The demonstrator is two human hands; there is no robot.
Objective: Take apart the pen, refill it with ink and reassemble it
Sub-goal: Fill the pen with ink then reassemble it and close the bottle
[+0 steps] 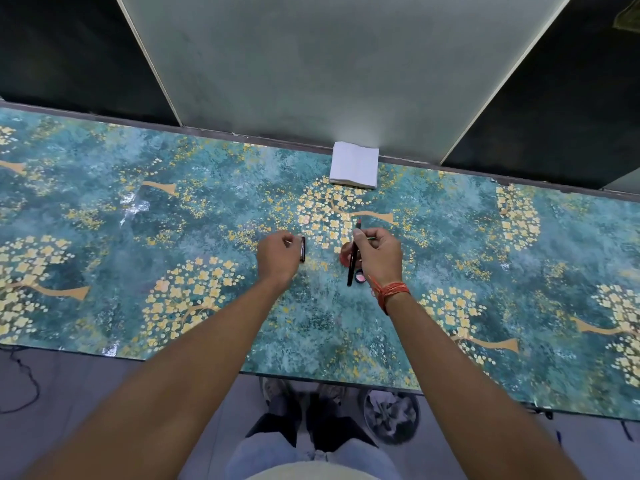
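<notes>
My right hand (378,256) is closed around a thin dark pen body (352,268), held nearly upright with a reddish tip pointing away from me. My left hand (278,255) pinches a short dark pen piece (303,249), probably the cap, just above the table. Under my right hand sits a red ink pot (345,257), mostly hidden by the pen and fingers. A small pinkish round lid (360,276) lies beside it, close to my right wrist. The two hands are about a hand's width apart.
A folded white tissue (354,164) lies at the table's far edge against a pale panel (339,64). The table (138,237) wears a teal cloth with yellow flower trees. A bin (391,419) stands on the floor by my feet, and a cable (24,379) lies at left.
</notes>
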